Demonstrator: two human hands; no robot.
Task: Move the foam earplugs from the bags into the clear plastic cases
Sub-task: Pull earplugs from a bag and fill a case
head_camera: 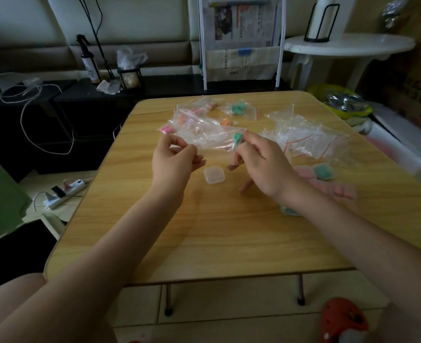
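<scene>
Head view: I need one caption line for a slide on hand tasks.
Both hands hold a clear bag above the table; the right hand pinches a green earplug, near a clear case.

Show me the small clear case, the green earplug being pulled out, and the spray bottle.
clear case [214, 175]: head view, middle of its lid.
green earplug [237, 137]: head view, its exposed top above the right fingers.
spray bottle [89, 66]: head view, its labelled body.

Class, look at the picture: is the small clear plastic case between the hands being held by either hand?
No. The clear plastic case sits on the table, while both the left hand and right hand pinch a plastic bag above it.
</scene>
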